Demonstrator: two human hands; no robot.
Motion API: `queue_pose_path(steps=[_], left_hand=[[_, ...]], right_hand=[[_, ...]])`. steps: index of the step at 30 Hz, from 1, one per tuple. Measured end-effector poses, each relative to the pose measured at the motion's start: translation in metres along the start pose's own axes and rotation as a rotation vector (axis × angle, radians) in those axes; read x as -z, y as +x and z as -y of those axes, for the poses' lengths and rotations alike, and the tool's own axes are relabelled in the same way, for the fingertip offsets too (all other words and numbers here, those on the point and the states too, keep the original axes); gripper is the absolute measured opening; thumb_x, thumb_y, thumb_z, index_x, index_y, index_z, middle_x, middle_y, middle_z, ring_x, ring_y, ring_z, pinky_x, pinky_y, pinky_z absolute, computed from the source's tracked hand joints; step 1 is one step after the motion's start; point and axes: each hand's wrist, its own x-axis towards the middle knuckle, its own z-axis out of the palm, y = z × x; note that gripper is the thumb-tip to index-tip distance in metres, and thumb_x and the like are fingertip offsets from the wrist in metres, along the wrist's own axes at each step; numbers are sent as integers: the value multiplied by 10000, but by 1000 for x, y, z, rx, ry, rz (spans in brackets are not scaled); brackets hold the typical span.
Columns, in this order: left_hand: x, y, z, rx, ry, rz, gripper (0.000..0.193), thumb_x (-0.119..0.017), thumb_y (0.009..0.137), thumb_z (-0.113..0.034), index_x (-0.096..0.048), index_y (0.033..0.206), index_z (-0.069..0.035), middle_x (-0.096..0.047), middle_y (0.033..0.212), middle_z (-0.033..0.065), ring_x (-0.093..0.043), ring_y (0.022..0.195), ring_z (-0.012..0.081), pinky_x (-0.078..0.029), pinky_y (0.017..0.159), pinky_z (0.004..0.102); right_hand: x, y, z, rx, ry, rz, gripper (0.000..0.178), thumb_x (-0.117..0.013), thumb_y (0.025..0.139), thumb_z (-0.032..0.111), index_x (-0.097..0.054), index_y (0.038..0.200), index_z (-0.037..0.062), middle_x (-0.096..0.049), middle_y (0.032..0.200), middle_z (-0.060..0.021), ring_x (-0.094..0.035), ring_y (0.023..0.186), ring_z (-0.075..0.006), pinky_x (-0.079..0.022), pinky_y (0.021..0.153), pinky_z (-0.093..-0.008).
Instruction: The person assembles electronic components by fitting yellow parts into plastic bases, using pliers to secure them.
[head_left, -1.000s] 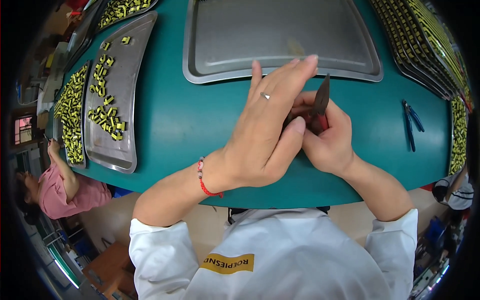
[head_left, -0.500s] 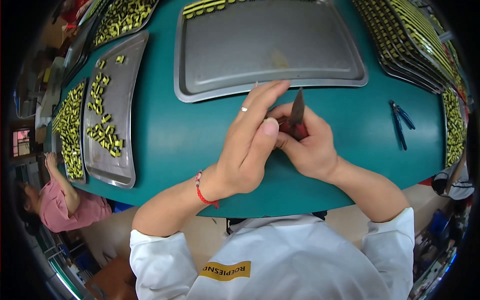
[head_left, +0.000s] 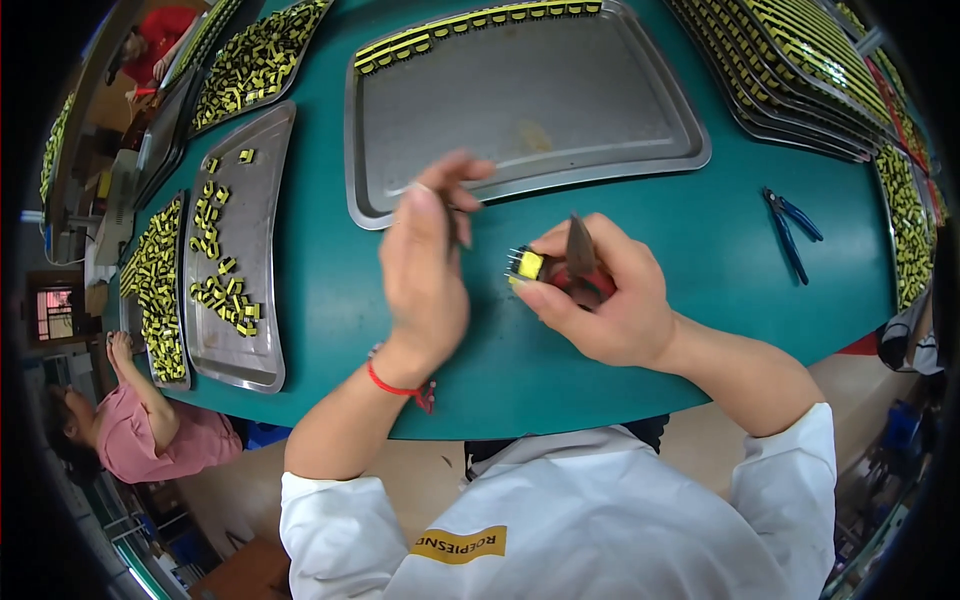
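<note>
My right hand (head_left: 615, 300) is closed round a small yellow-and-black transformer (head_left: 531, 264), pinched between thumb and finger with its metal pins facing left. The same hand also keeps a red-handled tool (head_left: 579, 250) in its grip, its pointed dark metal end sticking up; its exact kind is hard to tell. Apart from it, to the left, my left hand (head_left: 428, 270) hovers above the table by the near edge of the large tray, slightly blurred. Its fingers are loosely bent and apart, with nothing seen in them.
A large metal tray (head_left: 520, 120) has transformers lined up along its far edge. On the left lie a smaller tray (head_left: 235, 350) with loose transformers and others heaped full. Blue-handled cutters (head_left: 790, 235) lie right, below stacked filled trays (head_left: 790, 80). Another person (head_left: 150, 430) sits at left.
My left hand has drawn away to the left from my right hand, uncovering the transformer held there. The trays have shifted slightly in view. My right hand still grips the red-handled tool.
</note>
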Motion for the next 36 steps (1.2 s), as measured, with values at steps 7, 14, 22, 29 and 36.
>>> queue_pose_path(steps=[7,14,22,29,36], left_hand=[[0,-8,-11,-89,-125,196,129,-598,966,-74,-627,1020,39,-630,943,91,-563,821,116,-446,701,248],[5,-11,-8,-226,-30,284,102,-639,919,-13,-643,1004,44,-635,948,117,-555,792,133,-442,671,238],[6,-2,-12,-182,-15,291,96,-629,900,19,-652,988,47,-647,947,112,-566,816,167,-453,734,282],[16,-9,-15,-300,325,221,47,-603,887,-10,-586,874,32,-569,848,115,-523,782,213,-418,705,314],[-4,-16,-9,-362,422,228,33,-508,956,8,-524,931,21,-508,900,98,-476,822,187,-388,751,284]], right_hand=[[12,13,-10,507,-166,-110,508,-853,743,62,-523,1129,50,-639,889,-133,-635,669,-186,-501,518,-271],[10,13,-19,581,-247,-99,511,-847,748,63,-526,1146,64,-640,905,-130,-632,629,-187,-500,489,-284],[16,7,0,127,44,10,427,-802,802,44,-564,1154,3,-668,977,-107,-661,753,-146,-548,645,-269],[10,18,11,-448,794,176,252,-631,959,232,-585,1054,3,-679,818,-94,-616,586,-111,-468,502,-243],[22,10,4,-504,881,212,261,-603,977,246,-548,1041,-1,-659,806,-109,-618,563,-135,-420,450,-243]])
